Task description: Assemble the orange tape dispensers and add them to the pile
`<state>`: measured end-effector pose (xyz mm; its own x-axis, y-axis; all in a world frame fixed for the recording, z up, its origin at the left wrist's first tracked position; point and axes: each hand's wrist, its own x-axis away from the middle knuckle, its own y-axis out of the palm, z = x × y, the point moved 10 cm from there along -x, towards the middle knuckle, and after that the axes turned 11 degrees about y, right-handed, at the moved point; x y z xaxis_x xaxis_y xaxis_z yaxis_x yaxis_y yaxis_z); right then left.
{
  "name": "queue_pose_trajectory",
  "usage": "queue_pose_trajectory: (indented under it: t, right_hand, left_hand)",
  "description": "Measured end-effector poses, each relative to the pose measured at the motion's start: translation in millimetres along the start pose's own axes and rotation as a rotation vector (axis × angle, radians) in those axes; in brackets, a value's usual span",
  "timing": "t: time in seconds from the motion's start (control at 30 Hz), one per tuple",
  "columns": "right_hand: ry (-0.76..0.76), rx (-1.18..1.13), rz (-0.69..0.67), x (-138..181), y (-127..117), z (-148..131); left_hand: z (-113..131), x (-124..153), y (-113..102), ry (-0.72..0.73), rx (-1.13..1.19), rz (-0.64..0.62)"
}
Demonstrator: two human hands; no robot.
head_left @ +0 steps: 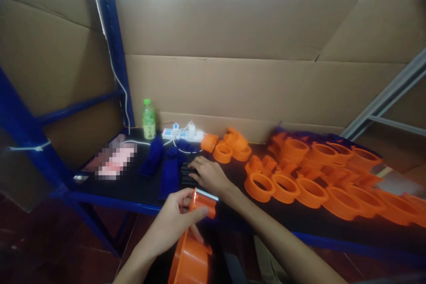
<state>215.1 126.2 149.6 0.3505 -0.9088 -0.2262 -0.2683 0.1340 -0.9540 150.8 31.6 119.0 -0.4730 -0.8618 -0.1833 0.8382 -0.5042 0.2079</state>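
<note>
Left hand (171, 222): closed around the orange plastic ring part (191, 259), lower centre.
Right hand (213, 178): fingers curved over black strips (187, 178), centre; grip cannot be told.
Orange plastic ring part: probably light, stiff, slightly slippery; best held below its white toothed edge (207, 194).

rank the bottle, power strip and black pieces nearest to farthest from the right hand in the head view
From the right hand:
1. Black pieces, at its fingertips.
2. Power strip, beyond, at the back.
3. Bottle, back, farther left.
</note>
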Motion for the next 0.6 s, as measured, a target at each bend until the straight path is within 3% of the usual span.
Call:
queue_pose_trajectory:
  t: [0.33,0.5,0.6]
  right_hand:
    - [-0.035,0.04,0.041,0,-7,1]
    - [-0.056,-0.113,0.161,19,-61,10]
    - [-0.162,-0.257,0.221,42,-97,0]
  left_hand:
    - [7,-2,-11,0.057,-0.024,0.06]
    - [10,-1,-36,0.103,-0.03,0.264]
    - [10,-2,-43,0.125,0.007,0.348]
